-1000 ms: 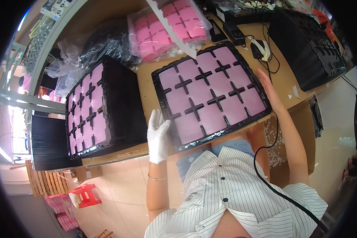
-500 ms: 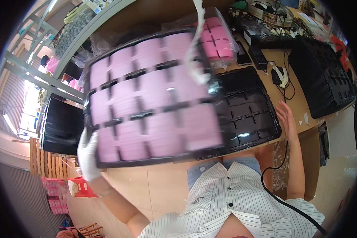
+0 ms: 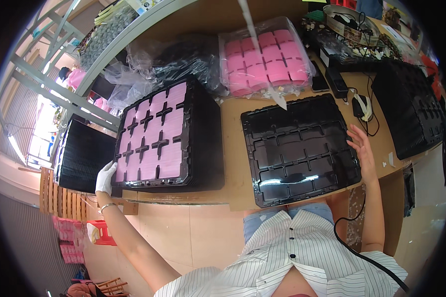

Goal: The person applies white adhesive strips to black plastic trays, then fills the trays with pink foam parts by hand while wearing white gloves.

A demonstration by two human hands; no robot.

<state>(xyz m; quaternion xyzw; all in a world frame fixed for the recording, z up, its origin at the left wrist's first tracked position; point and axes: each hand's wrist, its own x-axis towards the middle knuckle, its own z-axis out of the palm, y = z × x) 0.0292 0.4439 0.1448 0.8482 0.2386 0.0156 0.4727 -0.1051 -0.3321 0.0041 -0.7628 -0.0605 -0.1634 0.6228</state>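
Observation:
My left hand (image 3: 106, 177), in a white glove, grips the left edge of a black plastic tray (image 3: 142, 148) whose compartments hold pink foam pieces. That tray tops a tall stack of black trays (image 3: 203, 143) on the left part of the table. A second black tray (image 3: 302, 158), without pink pieces, lies flat in front of me. Against its right edge rests my bare right hand (image 3: 364, 153), open with fingers stretched out. Beyond this tray, a clear bag holds a block of brighter pink foam pieces (image 3: 264, 67).
More black tray stacks stand at far left (image 3: 82, 158) and right (image 3: 409, 109). Crumpled clear plastic (image 3: 176, 64) lies behind the left stack. A white strip (image 3: 262, 54) hangs over the table. A phone (image 3: 320, 76) and cables lie back right. A red stool (image 3: 102, 232) stands on the floor.
My left hand has moved the pink-filled tray left and away from me onto the stack, uncovering the tray in front of me. My right hand stays by that tray's edge.

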